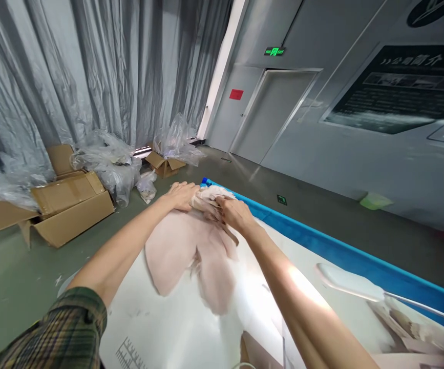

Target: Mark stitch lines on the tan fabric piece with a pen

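Note:
A pale pink garment (191, 251) lies spread on a white table (175, 328), its two long lobes pointing toward me. My left hand (181, 195) rests on the garment's far end, fingers curled over the bunched fabric. My right hand (234, 211) is closed on the same bunched far edge, pinching the cloth. Both arms reach forward over the table; a plaid sleeve (71, 328) covers my left upper arm.
The table has a blue far edge (321, 241). A white desk lamp (350, 282) leans over its right side, with more pinkish cloth (409, 328) beyond. Open cardboard boxes (64, 205) and clear plastic bags (110, 164) sit on the floor by grey curtains. A closed door (271, 113) is behind.

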{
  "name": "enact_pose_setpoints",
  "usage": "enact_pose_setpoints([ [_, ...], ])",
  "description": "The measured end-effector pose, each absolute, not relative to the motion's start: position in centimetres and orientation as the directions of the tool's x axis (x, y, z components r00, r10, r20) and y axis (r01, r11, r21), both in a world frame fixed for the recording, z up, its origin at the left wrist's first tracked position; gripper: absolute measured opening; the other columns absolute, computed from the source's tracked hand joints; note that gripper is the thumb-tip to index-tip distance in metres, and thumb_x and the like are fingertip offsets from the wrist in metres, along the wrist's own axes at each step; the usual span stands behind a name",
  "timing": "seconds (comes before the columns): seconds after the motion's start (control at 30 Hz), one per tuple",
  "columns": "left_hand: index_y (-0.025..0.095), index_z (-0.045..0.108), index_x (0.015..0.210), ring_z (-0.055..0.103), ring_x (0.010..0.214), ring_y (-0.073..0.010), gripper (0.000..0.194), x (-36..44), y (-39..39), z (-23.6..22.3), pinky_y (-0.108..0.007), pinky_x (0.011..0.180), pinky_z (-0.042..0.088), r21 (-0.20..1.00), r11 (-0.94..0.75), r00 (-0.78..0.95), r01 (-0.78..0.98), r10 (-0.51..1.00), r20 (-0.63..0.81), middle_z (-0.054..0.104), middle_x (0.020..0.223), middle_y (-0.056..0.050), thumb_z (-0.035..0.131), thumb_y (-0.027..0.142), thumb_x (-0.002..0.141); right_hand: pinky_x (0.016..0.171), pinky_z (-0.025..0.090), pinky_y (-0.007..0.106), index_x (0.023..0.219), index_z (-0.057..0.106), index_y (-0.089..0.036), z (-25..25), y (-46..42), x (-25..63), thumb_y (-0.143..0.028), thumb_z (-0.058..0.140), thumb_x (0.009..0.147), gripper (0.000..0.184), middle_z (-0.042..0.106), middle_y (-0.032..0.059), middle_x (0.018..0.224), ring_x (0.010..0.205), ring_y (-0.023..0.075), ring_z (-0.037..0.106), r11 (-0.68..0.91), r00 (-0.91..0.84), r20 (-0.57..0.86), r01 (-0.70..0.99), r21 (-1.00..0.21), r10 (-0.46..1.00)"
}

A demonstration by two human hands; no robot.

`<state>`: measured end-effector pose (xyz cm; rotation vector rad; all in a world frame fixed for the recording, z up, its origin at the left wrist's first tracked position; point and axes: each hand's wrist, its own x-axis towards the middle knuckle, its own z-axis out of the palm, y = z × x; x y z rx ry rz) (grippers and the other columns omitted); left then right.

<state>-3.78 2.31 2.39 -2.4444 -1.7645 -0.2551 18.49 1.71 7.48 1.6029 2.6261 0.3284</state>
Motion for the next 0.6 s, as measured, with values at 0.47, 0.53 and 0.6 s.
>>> enact_pose_setpoints([
  [0.47,0.020,0.047,0.122,0.055,0.112,-0.0337,0.060,-4.3,2.1,2.7,-0.043,0.088,0.046,-0.015,-0.320,0.318,0.947,0.934,0.165,0.058,0.122,-0.012,0.065,0.036,0.066,0.056,0.030,0.027,0.102,0.063,-0.015,6.1,0.1,18.3,-0.004,0.047,0.082,0.028,0.064,0.0134,0.102,0.082,0.0243,0.062,0.303,-0.257,0.354,0.950,-0.080,0.899],
  [0.53,0.020,0.049,0.121,0.056,0.111,-0.0338,0.061,-3.5,2.3,2.7,-0.043,0.089,0.046,-0.008,-0.343,0.340,0.939,0.927,0.157,0.059,0.121,-0.012,0.067,0.038,0.066,0.058,0.034,0.028,0.106,0.063,-0.015,6.6,-0.4,19.1,-0.006,0.042,0.083,0.032,0.063,0.0133,0.103,0.087,0.0257,0.061,0.313,-0.225,0.421,0.937,-0.153,0.879],
  [0.6,0.021,0.049,0.122,0.056,0.113,-0.0342,0.062,-2.8,2.4,2.6,-0.044,0.090,0.046,0.000,-0.360,0.355,0.933,0.922,0.153,0.059,0.122,-0.013,0.069,0.042,0.067,0.066,0.041,0.029,0.111,0.061,-0.015,6.7,-1.3,19.4,-0.007,0.036,0.084,0.038,0.064,0.0125,0.103,0.092,0.0255,0.060,0.335,-0.193,0.480,0.914,-0.230,0.856],
])
